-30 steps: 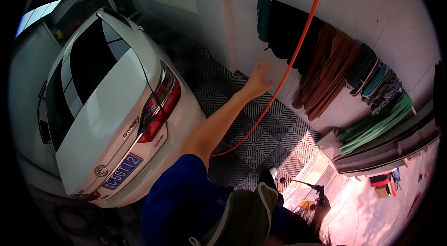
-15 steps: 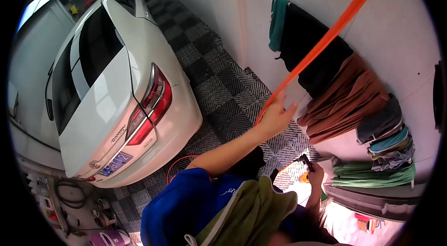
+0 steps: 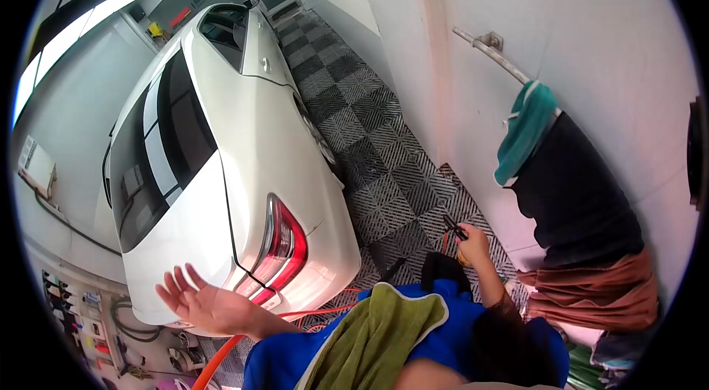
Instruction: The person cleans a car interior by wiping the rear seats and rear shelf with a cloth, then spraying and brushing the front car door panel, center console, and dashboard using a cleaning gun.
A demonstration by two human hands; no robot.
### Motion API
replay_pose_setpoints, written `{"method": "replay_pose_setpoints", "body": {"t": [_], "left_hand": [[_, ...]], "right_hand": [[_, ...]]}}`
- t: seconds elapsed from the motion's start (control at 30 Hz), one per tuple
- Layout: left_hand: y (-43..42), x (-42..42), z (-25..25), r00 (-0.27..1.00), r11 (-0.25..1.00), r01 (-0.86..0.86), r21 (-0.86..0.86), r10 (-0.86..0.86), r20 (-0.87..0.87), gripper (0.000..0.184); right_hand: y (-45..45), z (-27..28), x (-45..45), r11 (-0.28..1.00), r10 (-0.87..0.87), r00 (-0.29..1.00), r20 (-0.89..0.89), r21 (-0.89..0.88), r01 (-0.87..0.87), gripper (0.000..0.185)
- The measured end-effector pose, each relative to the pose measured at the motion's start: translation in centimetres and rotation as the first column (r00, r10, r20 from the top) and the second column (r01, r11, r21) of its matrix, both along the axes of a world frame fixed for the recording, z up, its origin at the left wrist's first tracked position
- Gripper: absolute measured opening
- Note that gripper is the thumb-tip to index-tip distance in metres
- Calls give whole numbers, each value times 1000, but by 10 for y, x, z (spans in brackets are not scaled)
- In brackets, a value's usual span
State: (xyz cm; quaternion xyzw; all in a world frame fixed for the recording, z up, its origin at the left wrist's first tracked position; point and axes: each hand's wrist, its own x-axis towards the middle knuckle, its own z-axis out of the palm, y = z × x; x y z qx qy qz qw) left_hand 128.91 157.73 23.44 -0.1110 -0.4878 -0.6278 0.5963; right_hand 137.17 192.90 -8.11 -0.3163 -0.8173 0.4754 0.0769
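My left hand (image 3: 207, 305) is open, palm up with fingers spread, in front of the white car's trunk (image 3: 177, 242). An orange hose (image 3: 221, 357) runs by my left wrist, and my forearm hides a stretch of it. At the lower right, my right hand (image 3: 474, 246) is closed around a black spray gun (image 3: 453, 228). A little orange-yellow shows under that hand; its shape is mostly hidden. An olive-green towel (image 3: 369, 331) with a pale edge lies over my blue top.
The car's right tail light (image 3: 284, 250) faces me. Black and grey floor tiles (image 3: 362, 154) run between car and wall. On the right wall, a rail (image 3: 491, 54) holds a teal cloth (image 3: 528, 131), a black cloth (image 3: 580, 190) and brown cloths (image 3: 598, 294). Shelved items stand lower left.
My left hand has moved from the wall side, where it was at the hose, left to the car's rear. The hose has dropped low. My right hand has come forward with the spray gun.
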Motion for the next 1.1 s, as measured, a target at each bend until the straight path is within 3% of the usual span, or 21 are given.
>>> {"method": "replay_pose_setpoints", "body": {"t": [0.1,0.13,0.2,0.23,0.27,0.33,0.4,0.43,0.47,0.53,0.57,0.63,0.73,0.77,0.8,0.83,0.87,0.9,0.93,0.97,1.1], "left_hand": [[-12,-59,3,876,904,-348,250,409,-257,36],[-10,-88,1,802,882,-340,325,453,-390,31],[7,-153,-6,769,846,-232,479,462,-442,29],[27,-191,-9,836,906,-157,394,334,-435,28],[52,-229,-10,913,949,-120,292,221,-343,26],[108,-307,-21,994,998,25,-52,-19,110,23],[136,-376,-41,842,853,325,-409,-64,535,28],[141,-410,-56,751,683,483,-548,-2,660,37],[150,-441,-72,650,586,617,-525,-4,760,43],[150,-486,-112,429,517,783,-345,-48,902,52],[149,-503,-118,428,538,771,-341,-42,903,52],[147,-537,-132,228,511,848,-142,-110,967,59],[143,-602,-152,190,550,832,-76,-154,970,62],[139,-628,-156,136,531,846,-46,-132,982,61],[136,-657,-159,216,508,851,-136,-103,971,58],[134,-686,-160,213,510,850,-132,-102,972,58],[134,-711,-159,126,431,902,14,-295,947,56],[133,-743,-157,32,321,937,136,-467,884,54],[136,-776,-163,57,293,949,119,-528,848,49],[136,-802,-166,56,292,949,121,-530,846,49],[158,-917,-157,10,407,870,277,-578,816,46]], "right_hand": [[12,13,-115,988,153,987,-48,31,-152,35],[13,21,-153,970,241,969,-63,50,-238,34],[14,48,-225,927,373,925,-72,62,-369,34],[16,62,-260,878,477,876,-69,67,-473,33],[16,75,-296,854,519,849,-97,105,-510,33],[20,93,-360,791,611,780,-131,133,-597,33],[23,109,-427,734,678,716,-166,109,-670,33],[25,118,-459,710,702,689,-180,102,-697,34],[27,134,-496,686,721,663,-204,69,-725,33],[28,166,-557,639,755,617,-223,38,-768,33],[28,178,-589,575,811,535,-235,155,-803,32],[26,196,-649,486,871,436,-227,265,-833,31],[20,204,-743,204,971,125,-205,429,-880,33],[18,209,-776,192,973,116,-198,428,-883,33],[15,219,-811,66,973,-54,-222,496,-866,34],[12,226,-845,-50,947,-219,-236,564,-825,36],[6,226,-877,-95,918,-298,-262,584,-806,35],[0,234,-912,-88,918,-294,-267,583,-807,35],[-3,246,-947,-161,921,-330,-205,571,-805,34],[-5,255,-977,-239,919,-369,-138,551,-800,33],[-5,262,-1113,-171,936,-324,-134,632,-756,17]]}}
